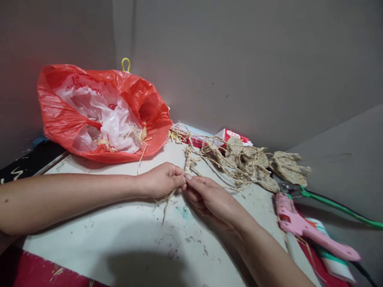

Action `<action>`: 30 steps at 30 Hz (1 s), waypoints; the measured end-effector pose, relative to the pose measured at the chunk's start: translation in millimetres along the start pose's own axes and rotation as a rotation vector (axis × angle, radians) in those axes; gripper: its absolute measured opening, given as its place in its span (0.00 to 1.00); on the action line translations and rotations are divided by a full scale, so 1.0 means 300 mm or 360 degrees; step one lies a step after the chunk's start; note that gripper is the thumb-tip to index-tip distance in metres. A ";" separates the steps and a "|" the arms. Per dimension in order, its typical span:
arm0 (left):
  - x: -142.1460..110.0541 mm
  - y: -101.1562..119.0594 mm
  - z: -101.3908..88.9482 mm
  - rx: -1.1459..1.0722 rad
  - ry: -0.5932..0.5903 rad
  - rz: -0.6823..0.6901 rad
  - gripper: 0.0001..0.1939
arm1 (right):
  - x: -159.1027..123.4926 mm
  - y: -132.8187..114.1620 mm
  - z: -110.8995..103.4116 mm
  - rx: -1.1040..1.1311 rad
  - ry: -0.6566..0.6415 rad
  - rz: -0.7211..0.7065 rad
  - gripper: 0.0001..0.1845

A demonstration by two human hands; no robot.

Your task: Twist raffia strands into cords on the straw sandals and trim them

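Observation:
Thumb and fingers of my left hand [164, 180] are closed in a pinch on a braided straw cord [188, 158]. Fingertips of my right hand [208, 195] meet them from the other side, pinching the same cord. Beyond my hands the braid runs away along the white tabletop [125, 231]. Loose straw ends [166, 207] hang out below my left hand. The exact grip point is hidden by my fingers. To the right of the braid lies a tangle of twisted straw cord [221, 159] with several flat woven straw pieces [254, 156].
A red plastic bag [149, 139] holding white plastic and straw scraps stands at the back left. Along the right edge lie green-handled pliers [332, 203], a pink glue gun [317, 235] and a white-and-green tube [335, 265]. Grey walls [239, 71] close off the back.

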State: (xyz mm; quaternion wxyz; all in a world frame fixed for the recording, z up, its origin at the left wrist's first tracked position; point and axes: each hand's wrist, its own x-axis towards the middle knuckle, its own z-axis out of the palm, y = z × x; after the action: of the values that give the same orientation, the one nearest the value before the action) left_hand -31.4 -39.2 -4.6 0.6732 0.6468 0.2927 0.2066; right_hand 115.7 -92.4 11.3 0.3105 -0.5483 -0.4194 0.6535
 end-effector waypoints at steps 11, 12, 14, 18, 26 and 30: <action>0.006 0.058 -0.073 0.0318 -0.0341 -0.0171 0.09 | 0.024 0.005 -0.055 0.0312 -0.0329 0.0051 0.18; 0.010 0.061 -0.081 0.0333 -0.0373 -0.0162 0.09 | 0.025 0.007 -0.050 0.0293 -0.0284 0.0041 0.17; 0.014 0.071 -0.090 0.0338 -0.0434 -0.0194 0.10 | 0.025 0.011 -0.038 0.0218 -0.0172 0.0012 0.17; 0.008 0.092 -0.087 0.0268 -0.0488 -0.0412 0.09 | 0.023 0.020 -0.009 0.0072 0.0033 -0.0035 0.16; -0.041 0.056 0.001 0.0413 -0.0239 -0.0548 0.11 | 0.012 0.029 0.032 0.0162 0.0134 -0.0101 0.21; -0.062 0.055 0.038 0.0709 -0.0023 -0.0428 0.07 | 0.012 0.037 0.040 0.0276 0.0106 -0.0100 0.22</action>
State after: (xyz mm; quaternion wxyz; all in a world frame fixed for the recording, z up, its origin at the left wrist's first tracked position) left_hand -36.1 -58.8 14.0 0.5377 0.7358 0.4097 0.0411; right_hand 103.7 -97.0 0.4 0.3909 -0.5273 -0.3677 0.6588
